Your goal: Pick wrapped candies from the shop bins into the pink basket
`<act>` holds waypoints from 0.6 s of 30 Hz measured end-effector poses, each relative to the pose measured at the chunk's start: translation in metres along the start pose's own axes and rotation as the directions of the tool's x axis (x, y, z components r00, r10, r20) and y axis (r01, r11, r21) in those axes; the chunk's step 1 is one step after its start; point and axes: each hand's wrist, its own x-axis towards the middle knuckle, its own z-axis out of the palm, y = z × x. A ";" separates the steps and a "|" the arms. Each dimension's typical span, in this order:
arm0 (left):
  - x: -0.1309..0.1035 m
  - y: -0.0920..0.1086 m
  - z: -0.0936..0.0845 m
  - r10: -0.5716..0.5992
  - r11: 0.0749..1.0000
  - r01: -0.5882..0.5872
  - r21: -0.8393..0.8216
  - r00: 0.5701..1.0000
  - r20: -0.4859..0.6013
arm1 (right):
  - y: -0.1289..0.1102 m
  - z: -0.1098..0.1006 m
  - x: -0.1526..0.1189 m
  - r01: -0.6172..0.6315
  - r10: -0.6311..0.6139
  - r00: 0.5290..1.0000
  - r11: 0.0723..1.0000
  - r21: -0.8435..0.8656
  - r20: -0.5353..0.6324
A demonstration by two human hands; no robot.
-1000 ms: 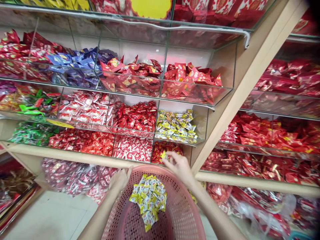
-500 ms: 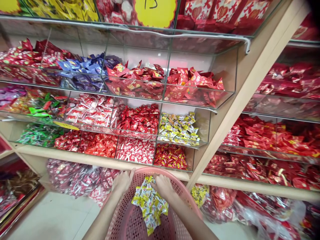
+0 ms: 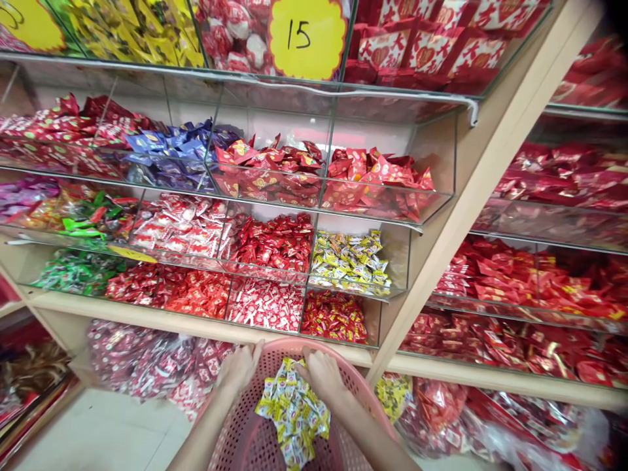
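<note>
A pink perforated plastic basket (image 3: 360, 374) is in front of me at the bottom of the view, against the lowest shelf edge. My left hand (image 3: 240, 367) is closed over its far left rim, fingers pointing forward. My right hand (image 3: 321, 374) is curled at the far rim to the right; its fingertips are partly hidden, and the thumb is close beside the candies. Inside the basket lies a heap of small yellow-and-white wrapped candies (image 3: 297, 412). Similar yellow-and-white candies (image 3: 348, 265) fill a clear bin on the shelf above.
Clear-fronted bins of red-wrapped candies (image 3: 275, 245) and blue packets (image 3: 179, 147) line the shelves. A yellow price tag (image 3: 308, 36) reads 15. A wooden upright (image 3: 471, 190) slants at the right. Bagged candies (image 3: 137, 356) sit on the tiled floor (image 3: 112, 425) below.
The view has tilted up slightly, so shelves and bins appear lower and the price tag shows fully. Both hands stay at the basket rim, and the candies remain inside it.
</note>
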 end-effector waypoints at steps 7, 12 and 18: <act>0.002 -0.001 0.001 -0.005 1.000 0.005 -0.020 1.000 0.011 | 0.016 -0.131 -0.003 0.073 -0.035 0.933 0.993 0.092 -0.359; 0.003 -0.003 0.002 0.010 1.000 -0.010 -0.010 1.000 0.001 | 0.053 -0.202 0.032 -0.183 0.179 0.864 0.982 0.037 -0.471; 0.002 -0.004 0.002 0.018 1.000 -0.018 -0.010 1.000 0.000 | 0.087 -0.206 0.068 -0.443 0.409 0.832 0.897 -0.004 -0.374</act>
